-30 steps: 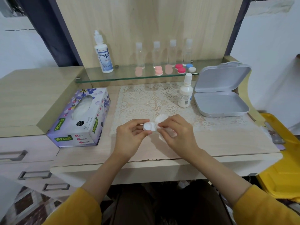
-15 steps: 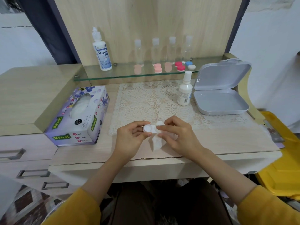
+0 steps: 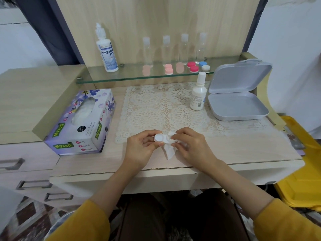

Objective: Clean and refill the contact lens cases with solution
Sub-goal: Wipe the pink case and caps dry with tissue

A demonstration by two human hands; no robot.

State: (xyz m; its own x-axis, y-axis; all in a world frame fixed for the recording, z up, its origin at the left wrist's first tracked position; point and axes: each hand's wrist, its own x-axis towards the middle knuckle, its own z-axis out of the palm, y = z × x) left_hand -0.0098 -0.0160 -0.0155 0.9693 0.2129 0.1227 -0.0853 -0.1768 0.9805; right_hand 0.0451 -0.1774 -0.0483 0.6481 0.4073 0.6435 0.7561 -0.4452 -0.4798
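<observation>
My left hand (image 3: 140, 146) pinches a white contact lens case (image 3: 160, 137) by its left well, just above the desk's front part. My right hand (image 3: 189, 145) pinches a white tissue (image 3: 169, 150) and holds it against the case's right well; the tissue's tail hangs down between both hands. A small white solution bottle (image 3: 198, 94) stands on the lace mat (image 3: 156, 110). On the glass shelf (image 3: 121, 77) a large Dream Eye solution bottle (image 3: 106, 51) stands, with pink (image 3: 168, 69), red (image 3: 192, 66) and blue-white (image 3: 204, 65) lens cases beside it.
A tissue box (image 3: 83, 122) lies at the left of the desk. An open grey hinged box (image 3: 238, 100) sits at the right. Several clear small bottles (image 3: 174, 49) line the shelf's back. A yellow container (image 3: 302, 171) stands beyond the desk's right edge.
Both hands stay together on the case. The tissue has gone from bunched above the case to pressed at its right well, with a tail hanging below.
</observation>
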